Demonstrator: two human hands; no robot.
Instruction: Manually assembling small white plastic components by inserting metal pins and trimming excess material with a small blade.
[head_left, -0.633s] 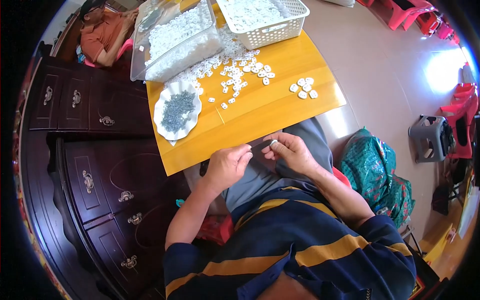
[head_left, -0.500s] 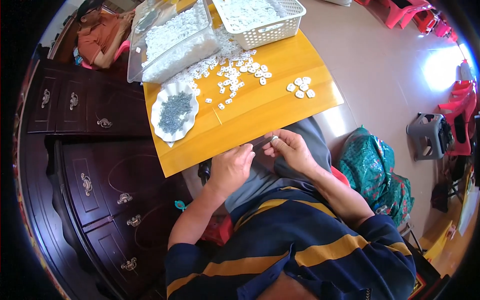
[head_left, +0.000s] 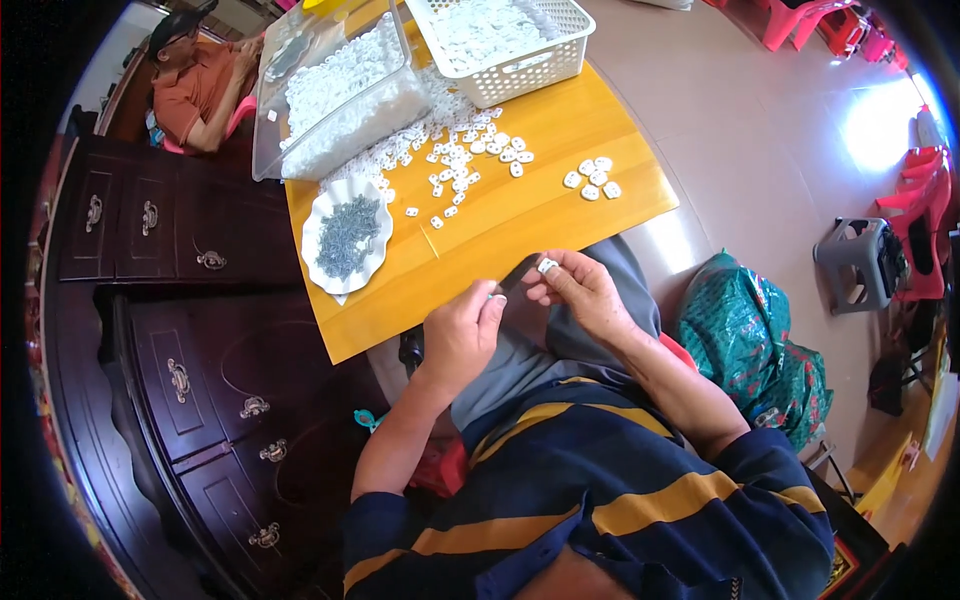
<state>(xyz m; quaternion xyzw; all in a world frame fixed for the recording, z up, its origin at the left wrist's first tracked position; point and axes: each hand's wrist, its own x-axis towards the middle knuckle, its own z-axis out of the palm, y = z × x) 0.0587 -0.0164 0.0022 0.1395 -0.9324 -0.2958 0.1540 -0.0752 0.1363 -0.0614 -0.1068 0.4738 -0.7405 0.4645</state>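
My right hand (head_left: pixel 592 298), beyond the table's near edge, pinches a small white plastic piece (head_left: pixel 547 265) between thumb and fingers. To its left, my left hand (head_left: pixel 460 335) is closed, thumb upward. A dark narrow strip (head_left: pixel 517 273) spans the gap between the two hands; its ends are hidden by the fingers, and its kind is unclear. On the yellow wooden table (head_left: pixel 510 215) ahead lies a wavy-rimmed white dish (head_left: pixel 312 240) of small grey metal pieces (head_left: pixel 348 236). Loose small white pieces (head_left: pixel 450 180) are scattered beyond, with a separate group of rounded white pieces (head_left: pixel 592 178) at the right.
A clear bin (head_left: pixel 390 110) and a white perforated basket (head_left: pixel 530 75), both full of white pieces, stand at the table's far side. Dark drawers (head_left: pixel 190 350) are at left, a green bag (head_left: pixel 735 320) and grey stool (head_left: pixel 858 262) at right. Another person (head_left: pixel 190 90) sits far left.
The white piece in my right hand has turned and shows more. My hands are slightly farther apart, with more of the dark strip visible. The view has shifted a little.
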